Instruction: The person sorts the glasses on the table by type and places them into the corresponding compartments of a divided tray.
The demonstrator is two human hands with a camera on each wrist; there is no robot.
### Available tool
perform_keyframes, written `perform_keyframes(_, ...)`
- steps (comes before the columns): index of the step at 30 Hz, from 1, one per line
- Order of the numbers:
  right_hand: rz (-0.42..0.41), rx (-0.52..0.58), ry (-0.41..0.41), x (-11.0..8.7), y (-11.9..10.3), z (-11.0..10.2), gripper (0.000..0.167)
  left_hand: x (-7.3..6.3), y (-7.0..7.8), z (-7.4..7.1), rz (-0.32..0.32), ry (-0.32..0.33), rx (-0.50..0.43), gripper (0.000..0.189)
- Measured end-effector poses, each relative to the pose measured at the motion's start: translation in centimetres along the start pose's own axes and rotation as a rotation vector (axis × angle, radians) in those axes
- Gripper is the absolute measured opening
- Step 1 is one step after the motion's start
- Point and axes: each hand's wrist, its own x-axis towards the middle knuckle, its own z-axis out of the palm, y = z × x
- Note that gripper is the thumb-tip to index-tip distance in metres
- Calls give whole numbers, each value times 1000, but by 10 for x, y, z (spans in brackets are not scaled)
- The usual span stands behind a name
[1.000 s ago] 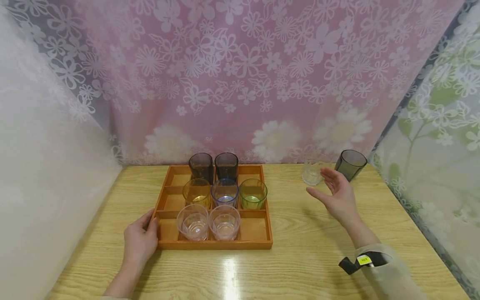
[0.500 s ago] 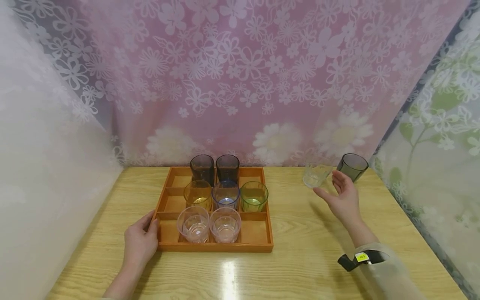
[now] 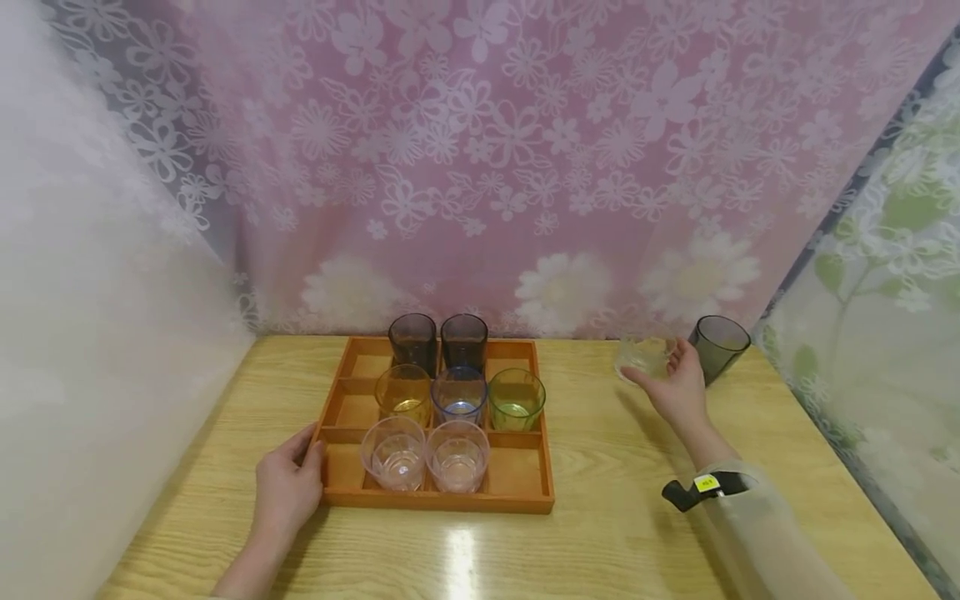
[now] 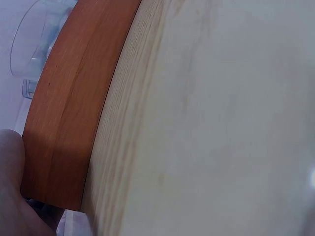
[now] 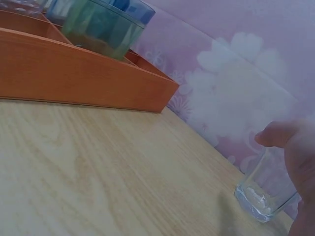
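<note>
My left hand (image 3: 288, 487) grips the left side of an orange-brown wooden compartment tray (image 3: 442, 502), thumb on the near-left rim. In the left wrist view, the tray wall (image 4: 74, 103) sits between thumb and fingers. At the right, my right hand (image 3: 678, 396) holds a clear drinking glass (image 3: 637, 348), thumb on one side and fingers on the other. The right wrist view has this glass (image 5: 263, 194) slightly tilted, its base close to the table; whether it touches cannot be told. Just right of that hand stands a dark grey glass (image 3: 720, 350).
Two dark glasses (image 3: 464, 342) occupy the tray's back row. Amber (image 3: 403, 392), blue (image 3: 459, 393) and green glasses (image 3: 516, 400) stand in the middle row. Two pale pink glasses (image 3: 457, 458) are in front. A floral curtain (image 3: 487, 167) borders the wooden table (image 3: 600, 467).
My right hand has closed in on the clear glass, its thumb and fingers now around it. The left hand keeps its hold on the tray. The head view has shifted slightly.
</note>
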Motion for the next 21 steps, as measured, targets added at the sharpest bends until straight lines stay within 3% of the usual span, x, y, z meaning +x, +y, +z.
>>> perform_keyframes(6, 37, 48, 36, 19, 4, 10, 119, 1, -3, 1, 3, 4, -22, 35)
perform_keyframes(12, 33, 107, 51, 26, 8, 10, 115, 0, -4, 4, 10, -5, -11, 35)
perform_keyframes(21, 11, 89, 17, 32, 10, 13, 104, 0, -5, 2, 32, 4, 18, 35)
